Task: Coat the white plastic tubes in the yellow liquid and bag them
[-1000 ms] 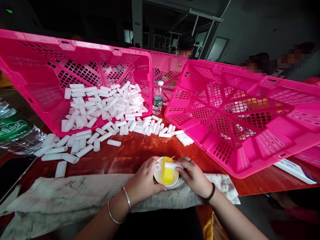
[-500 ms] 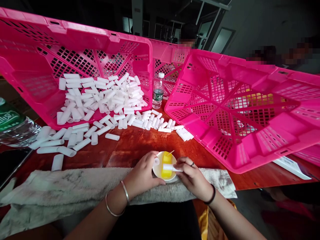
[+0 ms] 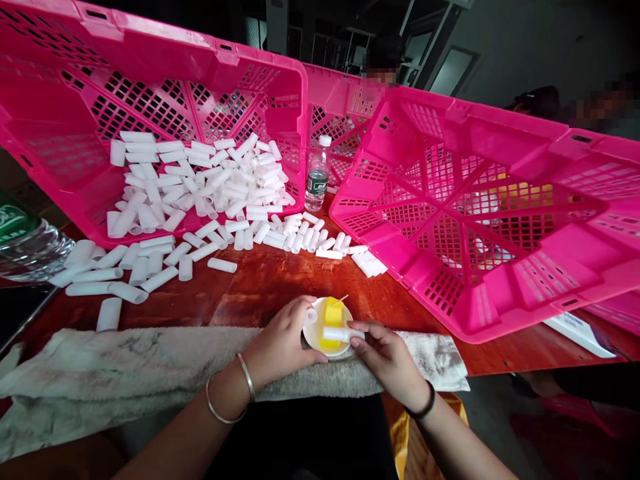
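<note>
A small white bowl (image 3: 311,342) holds a yellow block (image 3: 333,311) with a thin stick poking out of it. My left hand (image 3: 281,339) curves around the bowl's left side, thumb at its near rim. One white tube (image 3: 311,316) sits in those left fingers, end facing the bowl. Between thumb and fingertips, my right hand (image 3: 390,357) pinches another white tube (image 3: 337,335), lying level over the bowl. This tube covers part of the yellow; whether it touches the block I cannot tell.
Many white tubes (image 3: 170,173) fill the left pink crate (image 3: 295,133) and spill onto the red table (image 3: 260,280). Another pink crate (image 3: 480,320) leans at right. A small bottle (image 3: 317,180) stands between them, a large bottle (image 3: 30,247) far left. A towel (image 3: 150,363) lines the front edge.
My right fingers have shifted on their tube, the index finger now straighter along it. The tube remains over the bowl. My left hand keeps its hold, and the view has shifted slightly.
</note>
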`<control>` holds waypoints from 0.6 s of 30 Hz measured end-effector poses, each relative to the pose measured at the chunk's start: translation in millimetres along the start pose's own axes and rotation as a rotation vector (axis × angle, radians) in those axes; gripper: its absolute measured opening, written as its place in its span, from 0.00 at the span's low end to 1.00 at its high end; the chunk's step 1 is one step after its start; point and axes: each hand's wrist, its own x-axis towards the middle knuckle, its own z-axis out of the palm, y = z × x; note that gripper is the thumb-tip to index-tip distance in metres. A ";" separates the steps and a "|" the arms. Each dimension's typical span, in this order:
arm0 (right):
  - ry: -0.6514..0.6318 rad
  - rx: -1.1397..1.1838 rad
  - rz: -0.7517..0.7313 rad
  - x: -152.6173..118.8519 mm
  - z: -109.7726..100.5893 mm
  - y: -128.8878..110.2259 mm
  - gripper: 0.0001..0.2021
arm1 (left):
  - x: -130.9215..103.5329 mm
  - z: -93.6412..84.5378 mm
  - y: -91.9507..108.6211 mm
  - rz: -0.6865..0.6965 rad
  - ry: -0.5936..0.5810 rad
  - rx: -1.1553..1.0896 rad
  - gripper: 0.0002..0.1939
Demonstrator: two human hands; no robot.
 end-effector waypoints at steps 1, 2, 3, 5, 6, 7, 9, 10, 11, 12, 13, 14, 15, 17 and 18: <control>0.012 -0.044 -0.035 0.3 0.5 -0.4 0.10 | 0.0 0.0 -0.2 0.004 0.002 -0.002 0.41; 0.025 -0.098 -0.092 0.8 0.7 -0.9 0.08 | -0.1 0.0 -0.3 0.006 0.004 -0.005 0.41; 0.030 -0.143 -0.149 1.2 0.8 -1.6 0.07 | -0.2 0.0 -0.4 0.006 0.005 -0.008 0.41; 0.022 -0.148 -0.194 1.6 0.8 -2.9 0.06 | -0.6 -0.2 -0.4 -0.001 0.011 -0.009 0.42; 0.007 -0.103 -0.166 1.4 0.9 -3.3 0.08 | -0.7 -0.3 -0.2 -0.004 0.010 -0.007 0.41; -0.011 -0.047 -0.115 1.1 1.0 -3.6 0.09 | -0.8 -0.5 0.0 -0.006 0.009 -0.004 0.41; -0.029 0.019 -0.018 0.3 1.3 -3.2 0.12 | -0.7 -0.6 0.6 -0.005 0.006 0.003 0.41; -0.023 0.004 -0.007 0.0 1.3 -2.6 0.12 | -0.5 -0.6 0.8 -0.002 0.005 0.004 0.41; -0.013 -0.041 -0.033 0.0 1.1 -1.9 0.12 | -0.2 -0.5 0.8 0.002 0.004 0.005 0.41; -0.005 -0.100 -0.091 0.0 0.7 -1.1 0.11 | 0.1 -0.3 0.7 0.007 0.005 0.005 0.41; 0.000 -0.154 -0.162 0.1 0.2 -0.3 0.10 | 0.3 -0.1 0.5 0.011 0.005 0.004 0.41; -0.002 -0.191 -0.223 0.2 -0.1 0.4 0.10 | 0.4 0.1 0.2 0.015 0.005 0.003 0.40; -0.010 -0.205 -0.257 0.1 -0.4 0.9 0.09 | 0.5 0.2 -0.1 0.017 0.006 0.001 0.40; -0.016 -0.152 -0.208 -0.6 0.0 1.3 0.10 | 0.3 0.1 -0.3 0.008 0.002 -0.003 0.40; -0.011 -0.107 -0.142 -1.3 0.5 1.3 0.11 | 0.1 -0.2 -0.1 0.001 -0.002 -0.004 0.41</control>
